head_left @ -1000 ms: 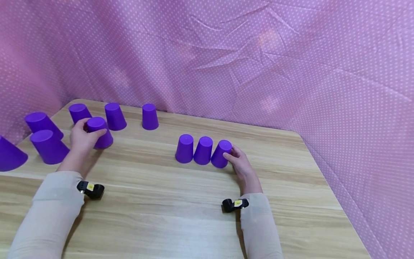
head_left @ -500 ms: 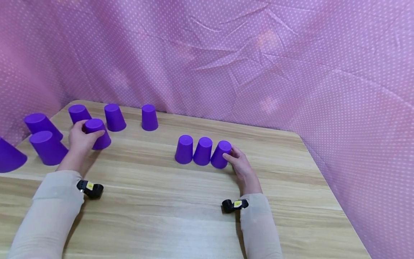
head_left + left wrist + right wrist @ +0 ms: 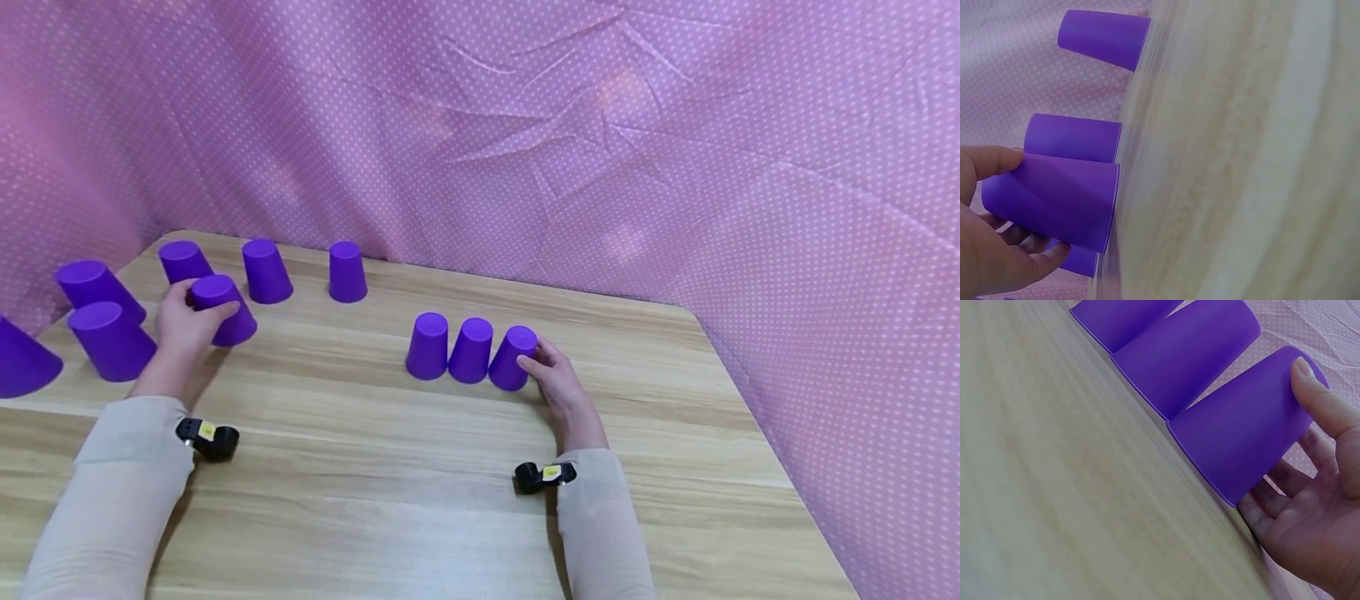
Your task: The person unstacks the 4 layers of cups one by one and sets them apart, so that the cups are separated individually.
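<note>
My left hand (image 3: 182, 325) grips an upside-down purple cup (image 3: 231, 315) between thumb and fingers, its rim close over the wooden table. In the left wrist view the thumb lies on one side of this cup (image 3: 1054, 197) and the fingertips curl along the other. At the right, my right hand (image 3: 558, 379) holds the end cup (image 3: 510, 364) of a row of three inverted purple cups. Beside it stand the middle cup (image 3: 472, 354) and the far-left cup (image 3: 428, 350), rims side by side. The right wrist view shows the thumb (image 3: 1316, 394) on the held cup (image 3: 1244, 428) near its base.
Behind my left hand stand several more inverted purple cups, among them a back cup (image 3: 268, 275) and a lone cup (image 3: 348, 275). Others, such as a near cup (image 3: 116, 346), stand at the left. A pink dotted cloth (image 3: 480, 150) hangs behind the wooden table (image 3: 375, 483).
My left hand has shifted slightly left with its cup. The right hand and the row of three cups have stayed in place.
</note>
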Demonstrator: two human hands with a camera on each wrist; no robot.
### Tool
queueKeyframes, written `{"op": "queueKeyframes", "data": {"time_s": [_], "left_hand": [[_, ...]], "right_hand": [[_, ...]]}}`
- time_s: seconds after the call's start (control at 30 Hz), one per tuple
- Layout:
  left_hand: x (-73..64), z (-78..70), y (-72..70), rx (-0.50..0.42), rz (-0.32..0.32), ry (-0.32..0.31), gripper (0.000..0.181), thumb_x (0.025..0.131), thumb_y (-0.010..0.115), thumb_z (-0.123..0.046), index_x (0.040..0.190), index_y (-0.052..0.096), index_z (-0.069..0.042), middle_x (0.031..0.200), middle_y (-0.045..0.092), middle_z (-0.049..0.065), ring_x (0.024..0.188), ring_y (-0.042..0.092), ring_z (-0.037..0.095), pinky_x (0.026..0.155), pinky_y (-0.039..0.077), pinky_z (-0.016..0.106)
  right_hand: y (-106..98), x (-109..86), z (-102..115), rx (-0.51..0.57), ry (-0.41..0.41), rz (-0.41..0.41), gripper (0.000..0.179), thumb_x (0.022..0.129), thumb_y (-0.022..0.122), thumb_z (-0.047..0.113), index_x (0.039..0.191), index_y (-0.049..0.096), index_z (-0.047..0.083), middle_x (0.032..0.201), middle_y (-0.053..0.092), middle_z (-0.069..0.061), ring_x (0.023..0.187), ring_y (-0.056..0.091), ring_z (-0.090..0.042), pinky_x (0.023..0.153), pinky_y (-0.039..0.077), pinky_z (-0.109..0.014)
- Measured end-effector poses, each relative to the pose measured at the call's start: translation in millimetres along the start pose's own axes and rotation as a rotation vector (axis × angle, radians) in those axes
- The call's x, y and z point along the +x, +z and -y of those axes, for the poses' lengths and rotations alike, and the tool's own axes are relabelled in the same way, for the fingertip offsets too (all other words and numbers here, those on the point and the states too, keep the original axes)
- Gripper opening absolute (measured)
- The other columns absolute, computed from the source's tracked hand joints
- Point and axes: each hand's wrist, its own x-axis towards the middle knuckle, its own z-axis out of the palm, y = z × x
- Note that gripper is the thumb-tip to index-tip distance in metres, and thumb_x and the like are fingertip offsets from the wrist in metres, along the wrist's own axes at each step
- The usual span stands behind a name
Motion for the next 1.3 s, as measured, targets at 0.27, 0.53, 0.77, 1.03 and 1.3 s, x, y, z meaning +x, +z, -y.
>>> {"op": "queueKeyframes", "data": {"time_s": [0.27,0.53,0.77,1.03,1.3], "left_hand": [[-3.7,0.4,-2.1,0.006,-0.017,-0.007,0.062,0.080,0.056,-0.017,0.129,0.026,0.008,0.127,0.033,0.028,0.115,0.031,0.038,0.098,0.024,0.042],[-7.1,1.1,-3.0,-0.047,-0.035,-0.031,0.069,0.079,0.057,-0.015,0.133,0.019,0.003,0.131,0.028,0.026,0.118,0.028,0.035,0.099,0.023,0.039],[15.1,26.6,-1.6,-0.051,-0.049,-0.027,0.077,0.077,0.063,-0.029,0.135,0.019,-0.005,0.134,0.028,0.019,0.120,0.028,0.027,0.099,0.025,0.035],[17.7,14.3,-10.9,-0.121,-0.059,-0.031,0.078,0.074,0.066,-0.029,0.135,0.021,-0.010,0.134,0.033,0.008,0.120,0.029,0.019,0.099,0.024,0.027],[-12.3,-33.0,-19.1,-0.124,-0.110,-0.019,0.073,0.077,0.062,-0.025,0.135,0.021,-0.008,0.137,0.024,0.010,0.124,0.020,0.019,0.101,0.016,0.025]], "right_hand": [[-1.1,-0.9,-1.3,-0.002,-0.006,0.006,0.049,0.080,0.054,-0.005,0.126,0.038,-0.003,0.110,0.047,-0.014,0.103,0.043,-0.021,0.094,0.032,-0.030],[-1.6,-0.9,-2.0,-0.007,-0.002,0.002,0.049,0.080,0.054,-0.005,0.126,0.039,-0.002,0.109,0.048,-0.015,0.103,0.043,-0.021,0.094,0.031,-0.031],[-2.6,-2.3,-0.3,-0.015,0.004,0.013,0.049,0.080,0.054,-0.003,0.127,0.039,-0.001,0.114,0.046,-0.017,0.106,0.041,-0.023,0.095,0.031,-0.031],[-3.2,-2.9,1.8,-0.031,0.014,0.027,0.051,0.080,0.055,-0.002,0.128,0.037,0.000,0.118,0.043,-0.019,0.109,0.039,-0.024,0.095,0.030,-0.031],[-4.4,-2.2,-0.1,-0.025,-0.012,0.035,0.050,0.080,0.055,-0.003,0.127,0.038,-0.001,0.116,0.045,-0.019,0.108,0.040,-0.024,0.095,0.030,-0.031]]}}
